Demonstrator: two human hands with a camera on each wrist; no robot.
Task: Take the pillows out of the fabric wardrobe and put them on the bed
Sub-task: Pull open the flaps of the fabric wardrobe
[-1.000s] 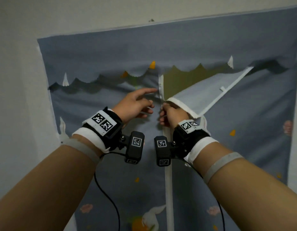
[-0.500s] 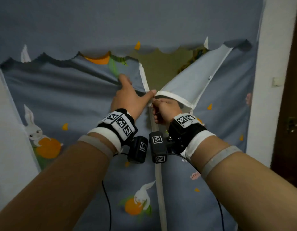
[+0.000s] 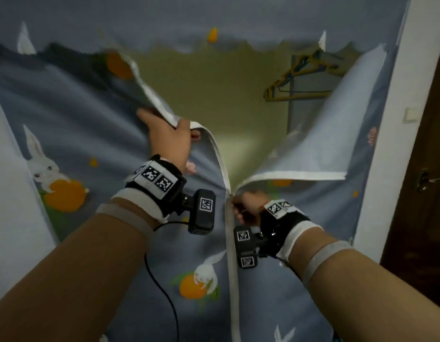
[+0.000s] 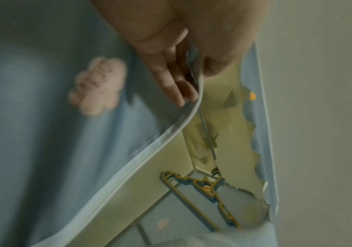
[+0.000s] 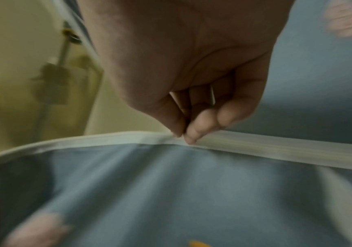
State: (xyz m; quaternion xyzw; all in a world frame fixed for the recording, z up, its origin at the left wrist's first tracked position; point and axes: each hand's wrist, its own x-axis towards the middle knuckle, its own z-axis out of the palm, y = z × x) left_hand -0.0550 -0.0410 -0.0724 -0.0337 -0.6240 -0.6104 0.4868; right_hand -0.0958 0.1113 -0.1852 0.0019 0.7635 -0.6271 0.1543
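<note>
Rabbit-printed wardrobe (image 3: pixel 73 114) fabric parts, left hand (image 3: pixel 169 137) gripping its flap (image 3: pixel 152 95), right hand (image 3: pixel 248 206) pinching the zipper (image 5: pixel 179 135); no legible writing.

Yellow hanger (image 3: pixel 296 81) on a rail, white wall switch (image 3: pixel 411 114), dark wooden door (image 3: pixel 426 144) with metal handle (image 3: pixel 427 180)

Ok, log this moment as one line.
step: unzipping wardrobe cover | left hand: grips left flap | right hand: pinches zipper pull | pillows: not visible | hangers inside
</note>
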